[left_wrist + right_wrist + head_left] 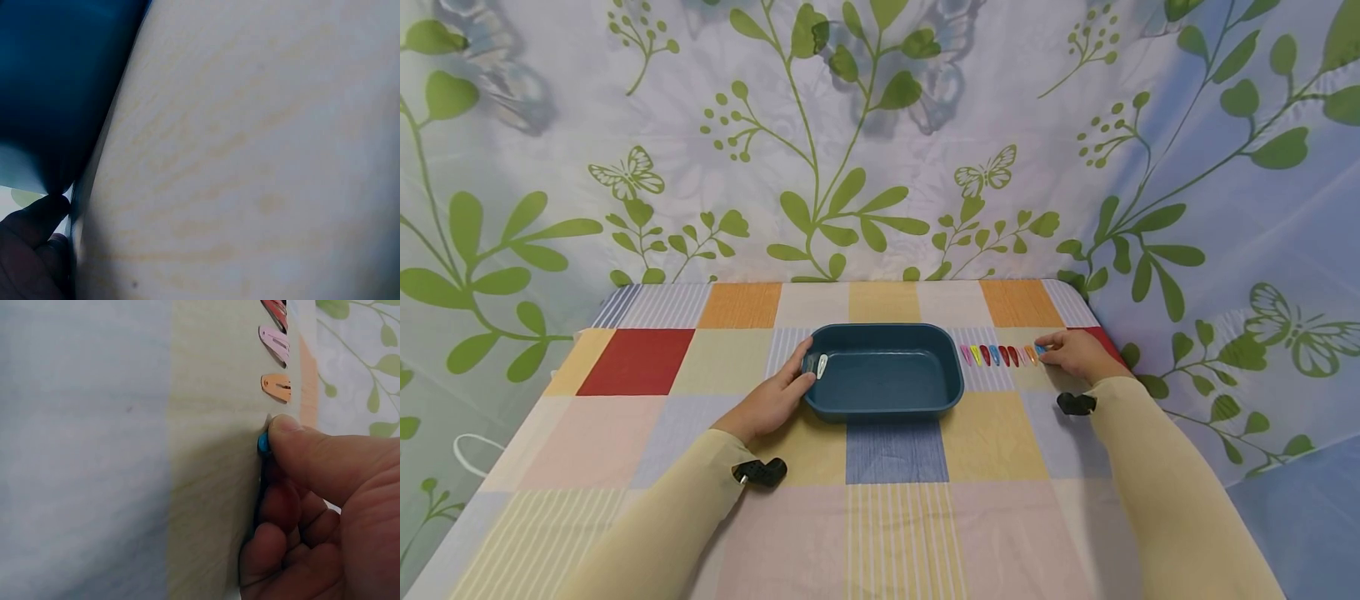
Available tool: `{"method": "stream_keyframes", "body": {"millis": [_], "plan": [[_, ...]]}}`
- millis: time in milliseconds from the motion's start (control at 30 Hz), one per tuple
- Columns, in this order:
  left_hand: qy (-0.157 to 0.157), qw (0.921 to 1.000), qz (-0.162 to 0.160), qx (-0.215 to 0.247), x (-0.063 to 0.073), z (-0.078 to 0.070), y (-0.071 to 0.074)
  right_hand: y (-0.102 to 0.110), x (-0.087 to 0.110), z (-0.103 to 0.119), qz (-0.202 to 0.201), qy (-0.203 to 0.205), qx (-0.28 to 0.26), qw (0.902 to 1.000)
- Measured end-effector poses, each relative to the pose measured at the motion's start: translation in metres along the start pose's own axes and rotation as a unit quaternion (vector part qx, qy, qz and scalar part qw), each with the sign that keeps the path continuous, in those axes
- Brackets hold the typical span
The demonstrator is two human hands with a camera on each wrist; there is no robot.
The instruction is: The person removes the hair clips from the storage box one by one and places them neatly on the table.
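My left hand [775,400] holds the left end of a dark blue plastic basin [883,415], its thumb and fingers at the rim. In the left wrist view, fingertips [47,215] show at the basin's lower edge. A white snap hair clip [822,367] lies inside by the left wall. At the right end of a row of hair clips, my right hand [1078,357] pinches a blue hair clip [264,442] between thumb and fingers, close over the tablecloth. Just beside it lie an orange clip [276,387] and a pink clip [275,345].
The row runs right from the basin, with a yellow clip [976,355], another blue clip [995,355] and several red and pink ones. A patchwork tablecloth [790,533] covers the table. Leaf-patterned curtains [865,167] hang behind and at both sides.
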State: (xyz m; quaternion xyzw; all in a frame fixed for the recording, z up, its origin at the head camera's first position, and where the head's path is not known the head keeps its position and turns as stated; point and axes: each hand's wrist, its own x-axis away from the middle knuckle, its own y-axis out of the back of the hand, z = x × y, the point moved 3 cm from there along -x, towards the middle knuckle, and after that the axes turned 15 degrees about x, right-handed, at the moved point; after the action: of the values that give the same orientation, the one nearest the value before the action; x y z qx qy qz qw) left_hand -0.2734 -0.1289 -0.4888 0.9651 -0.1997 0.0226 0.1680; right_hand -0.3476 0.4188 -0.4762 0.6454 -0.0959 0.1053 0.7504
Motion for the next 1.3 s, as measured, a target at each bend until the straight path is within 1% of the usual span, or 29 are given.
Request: {"method": "stream_keyframes", "body": {"millis": [233, 433, 667, 767, 933, 1300], "plan": [[0.000, 1.0000, 0.000, 0.004, 0.0009, -0.0026, -0.0005, 0.0027, 0.0071, -0.0017, 0.018, 0.000, -0.012, 0.9998], [-0.002, 1.0000, 0.002, 0.006, 0.0003, -0.0018, -0.0002, 0.0024, 0.0059, -0.0052, 0.006, 0.011, -0.009, 0.9999], [-0.003, 0.9999, 0.002, 0.012, -0.0002, -0.0011, -0.0003, -0.0023, 0.0041, -0.0060, 0.010, -0.005, -0.046, 0.9989], [-0.004, 0.9999, 0.003, 0.011, 0.0002, -0.0013, -0.0005, -0.0020, 0.0050, -0.0058, 0.014, -0.005, -0.057, 0.9983], [-0.002, 1.0000, 0.003, 0.007, 0.0013, -0.0029, -0.0007, -0.0006, 0.0067, -0.0049, 0.014, -0.006, -0.063, 0.9979], [-0.001, 1.0000, 0.003, 0.008, 0.0013, -0.0033, -0.0003, -0.0046, 0.0051, -0.0039, 0.005, -0.019, -0.074, 0.9970]]}}
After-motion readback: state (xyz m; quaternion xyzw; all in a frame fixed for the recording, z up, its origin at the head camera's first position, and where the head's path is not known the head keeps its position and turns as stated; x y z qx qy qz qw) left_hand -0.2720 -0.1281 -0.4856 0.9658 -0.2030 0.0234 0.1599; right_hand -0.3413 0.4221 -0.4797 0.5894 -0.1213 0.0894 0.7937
